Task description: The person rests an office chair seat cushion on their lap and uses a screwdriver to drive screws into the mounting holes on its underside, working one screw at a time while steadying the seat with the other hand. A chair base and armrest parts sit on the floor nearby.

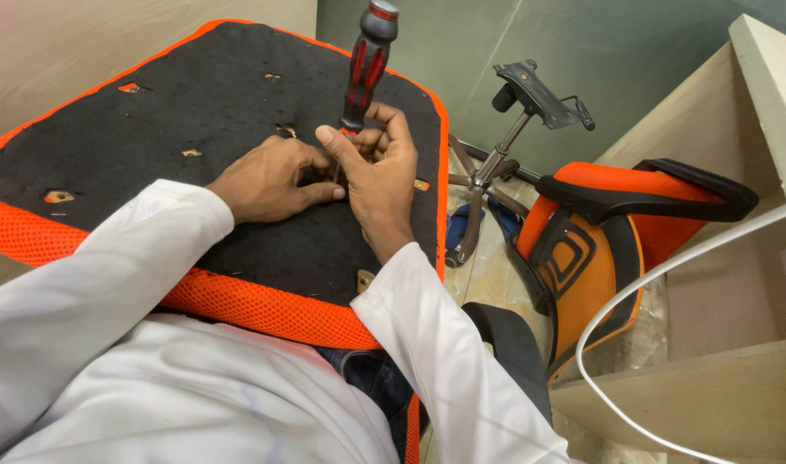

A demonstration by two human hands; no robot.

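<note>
From up here I see the chair seat (152,172) first: it lies upside down across my lap, its black fabric underside facing up, rimmed with bright orange mesh, with several small mounting holes showing pale wood. Off to my right, on the floor, the orange and black chair backrest (595,258) leans against a pale wooden shelf unit (737,283), and a black armrest (668,193) curves over its top. Between seat and backrest stands the chair base (496,163), its metal column tilted and topped by a dark mounting plate (539,93). A white cable (633,292) loops across the shelf side.

My left hand (268,182) lies flat on the black underside, fingers curled in toward the middle of the seat, touching my right hand. My right hand (377,172) is closed around the lower shaft of a screwdriver (367,64), which stands nearly upright with its red and black handle above my knuckles and its tip down at the seat between both hands. The tip itself is hidden by my fingers, so I cannot tell what it bears on, possibly a screw.
</note>
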